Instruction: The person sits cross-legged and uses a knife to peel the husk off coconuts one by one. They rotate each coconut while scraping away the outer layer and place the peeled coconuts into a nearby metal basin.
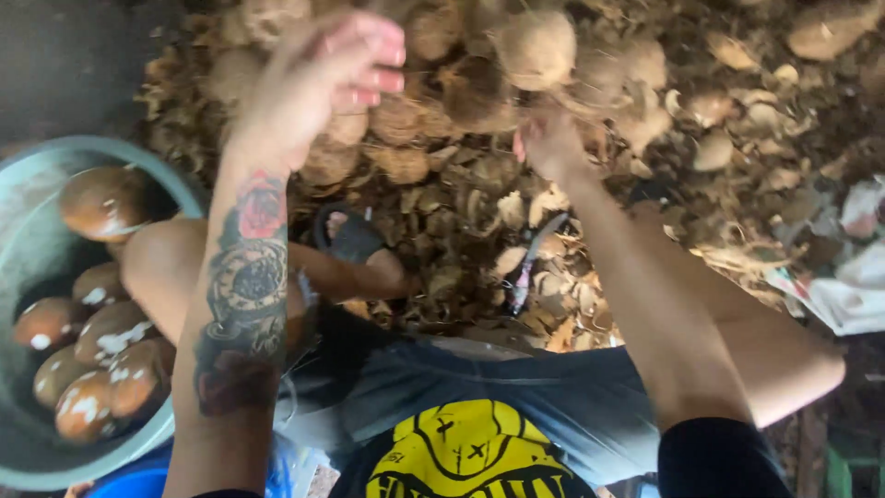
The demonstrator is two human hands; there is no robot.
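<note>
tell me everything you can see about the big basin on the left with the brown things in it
The basin is a round, pale blue-green tub, plastic by its look, cut off by the left edge of the view. It sits beside the person's knee, under the tattooed left forearm. Inside lie about seven peeled coconuts, smooth and dark brown with white patches where flesh shows, piled toward its right side. No hand touches it. A blue object shows just below its rim.

Coconut-husking yard: husk pile (pixel 479 138), basin (pixel 28 231) w/ peeled nuts.
</note>
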